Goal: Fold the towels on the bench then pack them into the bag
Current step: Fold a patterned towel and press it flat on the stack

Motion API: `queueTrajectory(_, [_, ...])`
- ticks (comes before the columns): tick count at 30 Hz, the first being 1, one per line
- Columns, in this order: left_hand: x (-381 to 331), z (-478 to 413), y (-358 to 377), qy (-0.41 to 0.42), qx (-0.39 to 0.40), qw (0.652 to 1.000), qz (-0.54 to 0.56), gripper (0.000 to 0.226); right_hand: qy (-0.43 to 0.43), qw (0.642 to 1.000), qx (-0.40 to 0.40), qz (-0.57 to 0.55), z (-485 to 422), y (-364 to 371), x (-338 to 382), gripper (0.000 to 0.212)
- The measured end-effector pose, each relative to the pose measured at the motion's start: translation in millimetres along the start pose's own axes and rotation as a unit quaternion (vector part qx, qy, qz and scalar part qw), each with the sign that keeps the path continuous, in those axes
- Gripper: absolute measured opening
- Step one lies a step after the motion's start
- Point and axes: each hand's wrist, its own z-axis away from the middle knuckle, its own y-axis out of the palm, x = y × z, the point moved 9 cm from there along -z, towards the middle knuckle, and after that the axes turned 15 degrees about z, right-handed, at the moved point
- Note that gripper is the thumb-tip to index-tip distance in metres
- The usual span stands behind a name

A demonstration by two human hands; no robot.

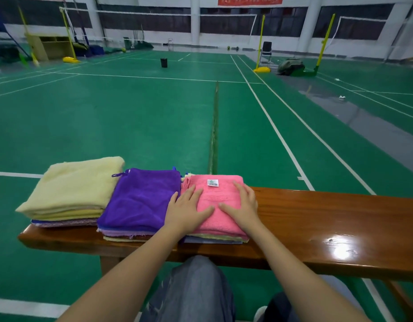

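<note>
Green badminton court floor, white lines gleaming, a yellow net post, black chair near the white far wall.

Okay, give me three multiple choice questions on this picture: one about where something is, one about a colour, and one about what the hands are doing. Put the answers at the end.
1. Where does the purple towel lie on the bench?
A. between the cream towel and the pink towel
B. alone at the bench's right end
C. hanging off the front edge

2. What colour is most of the court floor?
A. red
B. green
C. white

3. How do the left hand and right hand meet the pink towel?
A. both pinch a corner
B. one is lifted clear
C. both lie flat on top

Answers:
1 A, the cream towel tops the pile on its left and the pink towel tops the pile on its right.
2 B, green with white lines.
3 C, both hands press on the towel with fingers straight.
</note>
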Motion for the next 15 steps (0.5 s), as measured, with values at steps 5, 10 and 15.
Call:
queueTrajectory(5, [1.0, -2.0, 1.0, -0.007, 0.002, 1.0, -0.005, 0.09, 0.063, 0.985, 0.055, -0.15, 3.8, 13.2, -12.2, 0.1])
queueTrajectory(10, [1.8, -3.2, 2.2, -0.006, 0.003, 1.0, 0.001, 0.101, 0.033, 0.985, 0.081, -0.152, 5.9, 12.3, -11.4, 0.093])
queueTrajectory(15, [3.2, -2.8, 1.6, -0.007, -0.002, 1.0, 0.0, 0.092, -0.003, 0.988, 0.134, -0.07, 5.8, 8.9, -9.0, 0.096])
